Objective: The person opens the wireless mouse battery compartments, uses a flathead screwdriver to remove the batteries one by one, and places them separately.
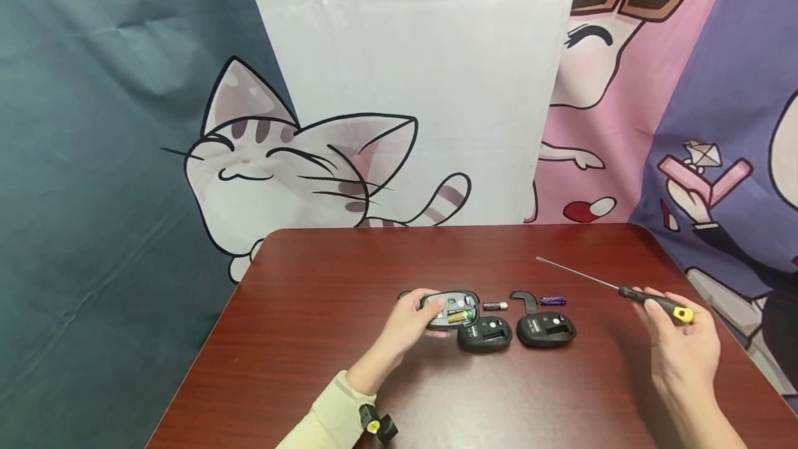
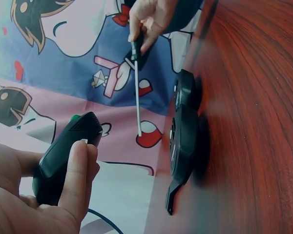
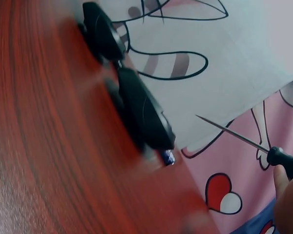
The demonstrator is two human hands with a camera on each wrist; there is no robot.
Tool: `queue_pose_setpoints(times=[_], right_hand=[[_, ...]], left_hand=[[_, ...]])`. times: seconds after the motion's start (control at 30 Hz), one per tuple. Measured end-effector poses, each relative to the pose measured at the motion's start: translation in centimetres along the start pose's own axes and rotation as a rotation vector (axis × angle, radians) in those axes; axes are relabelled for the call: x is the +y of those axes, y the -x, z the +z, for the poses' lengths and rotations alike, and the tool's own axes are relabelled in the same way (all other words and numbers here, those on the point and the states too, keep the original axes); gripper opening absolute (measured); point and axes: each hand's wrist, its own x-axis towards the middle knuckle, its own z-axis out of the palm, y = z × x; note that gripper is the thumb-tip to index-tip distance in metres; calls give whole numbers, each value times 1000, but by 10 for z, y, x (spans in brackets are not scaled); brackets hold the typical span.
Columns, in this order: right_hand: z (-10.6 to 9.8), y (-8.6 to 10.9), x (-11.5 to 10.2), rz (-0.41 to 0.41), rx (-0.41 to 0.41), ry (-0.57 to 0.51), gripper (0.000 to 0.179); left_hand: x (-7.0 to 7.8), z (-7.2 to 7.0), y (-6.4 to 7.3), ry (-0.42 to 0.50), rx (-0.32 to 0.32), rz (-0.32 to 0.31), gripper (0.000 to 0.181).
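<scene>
In the head view my left hand (image 1: pixel 402 324) holds a computer mouse (image 1: pixel 450 302) with its underside up, thumb on top. A green-and-gold battery (image 1: pixel 460 315) lies in its uncovered compartment. The left wrist view shows the fingers curled around this black mouse (image 2: pixel 63 156), raised off the table. On the right, my right hand (image 1: pixel 686 345) grips a screwdriver (image 1: pixel 648 296) by its black-and-yellow handle. Its thin shaft points left, the tip apart from everything. Two other black mice, one nearer the left hand (image 1: pixel 485 335) and one further right (image 1: pixel 546 329), lie bottom up with bare compartments.
A dark battery with a pale end (image 1: pixel 495 305) and a purple battery (image 1: pixel 553 301) lie behind the mice on the red-brown table (image 1: pixel 299 366). Beside them is a curved black cover (image 1: pixel 526 299). A cartoon-printed cloth (image 1: pixel 399 54) hangs behind the table's far edge.
</scene>
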Motion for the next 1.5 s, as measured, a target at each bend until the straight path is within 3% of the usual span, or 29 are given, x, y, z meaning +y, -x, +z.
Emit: queue_pose_setpoints(times=[0.33, 0.43, 0.7, 0.8, 0.87, 0.97, 1.03, 1.13, 1.23, 1.37, 1.5], right_hand=[[-12, -11, 4, 26, 132, 110, 42], [-13, -13, 4, 40, 164, 207, 41], [-19, -19, 2, 107, 268, 673, 34], [-25, -20, -2, 147, 275, 1001, 28], [-29, -21, -6, 173, 243, 1290, 25], [-33, -23, -12, 163, 97, 1701, 39], [-34, -24, -15, 130, -40, 1854, 46], [-35, -26, -17, 69, -241, 1984, 45], [-36, -27, -19, 74, -370, 2064, 44], [-39, -30, -20, 170, -476, 2119, 49], [-41, -32, -20, 266, -533, 2132, 56]], left_hand=[[0, -2, 1, -3, 7, 5, 37], [1, -2, 1, -6, 8, 10, 37], [0, -4, 0, -4, -5, 18, 38], [-1, -5, -1, -1, -15, 19, 39], [-2, -6, -1, -2, -21, 25, 39], [-5, -7, -1, -5, -22, 22, 39], [-6, -8, -1, -4, -22, 17, 39], [-7, -9, 0, -6, -17, 6, 39], [-6, -10, 0, -11, -12, 12, 38], [-5, -11, 0, -13, -5, 22, 39], [-5, -11, 1, -14, -10, 22, 39]])
